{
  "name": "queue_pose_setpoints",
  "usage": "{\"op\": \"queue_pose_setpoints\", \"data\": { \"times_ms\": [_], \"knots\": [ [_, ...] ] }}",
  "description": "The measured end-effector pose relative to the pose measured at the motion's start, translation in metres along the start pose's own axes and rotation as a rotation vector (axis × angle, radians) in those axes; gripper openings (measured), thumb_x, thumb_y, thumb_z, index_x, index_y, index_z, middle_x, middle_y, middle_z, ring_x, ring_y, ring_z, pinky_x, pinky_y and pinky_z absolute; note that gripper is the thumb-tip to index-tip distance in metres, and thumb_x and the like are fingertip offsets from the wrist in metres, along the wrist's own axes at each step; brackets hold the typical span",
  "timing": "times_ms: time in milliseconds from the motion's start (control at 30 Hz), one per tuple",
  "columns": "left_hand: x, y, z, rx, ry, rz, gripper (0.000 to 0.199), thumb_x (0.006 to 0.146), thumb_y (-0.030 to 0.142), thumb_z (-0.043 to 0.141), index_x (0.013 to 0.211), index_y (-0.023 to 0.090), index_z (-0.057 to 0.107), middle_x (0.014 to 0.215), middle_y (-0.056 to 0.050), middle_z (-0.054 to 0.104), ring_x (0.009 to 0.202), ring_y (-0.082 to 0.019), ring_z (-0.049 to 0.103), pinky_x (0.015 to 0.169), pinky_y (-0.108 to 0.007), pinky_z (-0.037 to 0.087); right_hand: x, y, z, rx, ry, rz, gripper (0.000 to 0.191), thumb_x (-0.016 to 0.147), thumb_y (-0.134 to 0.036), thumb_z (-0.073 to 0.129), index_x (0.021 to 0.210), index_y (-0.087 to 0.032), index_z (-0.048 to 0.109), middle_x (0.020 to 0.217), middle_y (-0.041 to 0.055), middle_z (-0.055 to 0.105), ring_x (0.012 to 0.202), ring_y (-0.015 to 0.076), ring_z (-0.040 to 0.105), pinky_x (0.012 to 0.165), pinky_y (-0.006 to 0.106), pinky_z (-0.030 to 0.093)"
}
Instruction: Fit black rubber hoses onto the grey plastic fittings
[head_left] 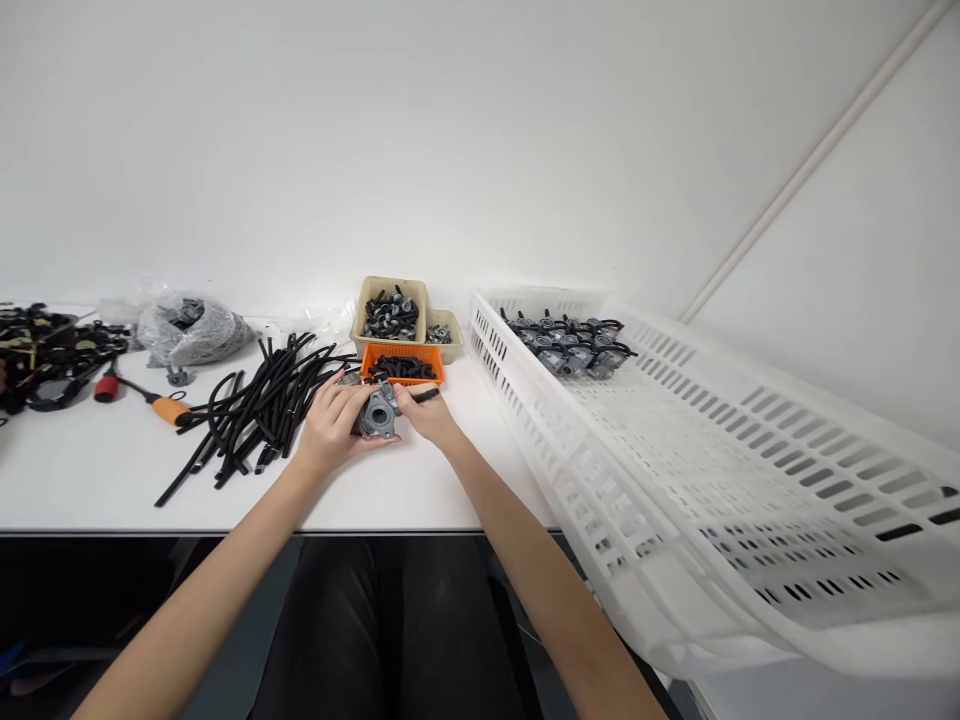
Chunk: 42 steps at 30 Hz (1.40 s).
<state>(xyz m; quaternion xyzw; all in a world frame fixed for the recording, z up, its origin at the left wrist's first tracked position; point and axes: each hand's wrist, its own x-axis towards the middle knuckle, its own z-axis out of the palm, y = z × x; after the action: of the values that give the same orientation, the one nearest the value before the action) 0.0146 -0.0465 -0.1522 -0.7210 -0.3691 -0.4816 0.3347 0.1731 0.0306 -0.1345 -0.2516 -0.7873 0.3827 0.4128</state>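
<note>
A grey metal carburetor (379,414) is held just above the white table, its round bore facing me. My left hand (324,428) is closed around its left side, with fingers over the top and the thumb beneath. On the right, my right hand (429,414) grips the carburetor's upper side with thumb and fingers. A short black hose (426,396) sticks out to the right from that grip; its inner end is hidden by the fingers. Just behind the hands sits an orange tray (402,378) of short black hose pieces.
A large white slotted basket (540,450) on the right has several carburetors (574,345) at its far end. Cream bins (358,320) of small parts stand at the back. Long black hoses (262,410), orange- (171,410) and red-handled (106,388) tools and a plastic bag (195,335) lie left.
</note>
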Motion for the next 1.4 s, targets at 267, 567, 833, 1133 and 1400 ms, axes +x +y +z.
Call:
{"op": "queue_pose_setpoints", "data": {
  "times_ms": [267,567,833,1133,1400],
  "knots": [
    [-0.006,-0.007,-0.003,-0.194,-0.140,-0.191,0.067,0.073,0.061,0.066,0.124,0.020,0.055,0.106,-0.011,0.066,0.099,-0.027,0.063,0.100,-0.050,0.047,-0.003,-0.011,-0.002,-0.015,-0.022,-0.075,0.040,0.081,-0.044,0.047,0.050,-0.019,0.041,0.051,-0.0020,0.038,0.052,0.0103,0.036,0.052,0.027,0.030],
    [0.000,-0.002,0.000,-0.558,-0.169,-0.643,0.044,0.083,0.038,0.062,0.122,0.018,0.059,0.107,-0.011,0.065,0.092,-0.020,0.065,0.073,-0.031,0.057,-0.004,-0.001,-0.003,-0.112,-0.098,-0.048,0.037,0.083,-0.040,0.046,0.053,-0.019,0.046,0.052,-0.0022,0.042,0.055,0.0116,0.040,0.055,0.026,0.034],
    [0.002,-0.003,-0.004,-0.471,-0.248,-0.771,0.037,0.080,0.046,0.064,0.099,0.015,0.073,0.094,-0.011,0.075,0.079,-0.023,0.070,0.072,-0.035,0.056,0.002,-0.012,-0.016,-0.016,-0.215,0.013,0.029,0.082,-0.042,0.059,0.067,-0.016,0.061,0.065,-0.0008,0.058,0.066,0.0130,0.054,0.065,0.026,0.043],
    [0.002,-0.003,-0.008,-0.375,-0.185,-0.650,0.039,0.072,0.045,0.073,0.096,0.015,0.071,0.092,-0.010,0.074,0.080,-0.022,0.069,0.075,-0.035,0.056,0.006,-0.005,-0.033,0.082,-0.344,0.088,0.037,0.070,-0.039,0.075,0.098,-0.015,0.072,0.106,0.0094,0.071,0.101,0.0219,0.064,0.094,0.037,0.048],
    [0.002,-0.002,-0.009,-0.317,-0.198,-0.539,0.040,0.071,0.045,0.073,0.099,0.016,0.069,0.090,-0.009,0.073,0.079,-0.022,0.069,0.076,-0.036,0.056,0.004,0.001,-0.032,0.044,-0.410,0.271,0.045,0.080,-0.053,0.062,0.091,-0.011,0.073,0.083,0.0099,0.073,0.072,0.0166,0.067,0.071,0.030,0.053]
  ]
}}
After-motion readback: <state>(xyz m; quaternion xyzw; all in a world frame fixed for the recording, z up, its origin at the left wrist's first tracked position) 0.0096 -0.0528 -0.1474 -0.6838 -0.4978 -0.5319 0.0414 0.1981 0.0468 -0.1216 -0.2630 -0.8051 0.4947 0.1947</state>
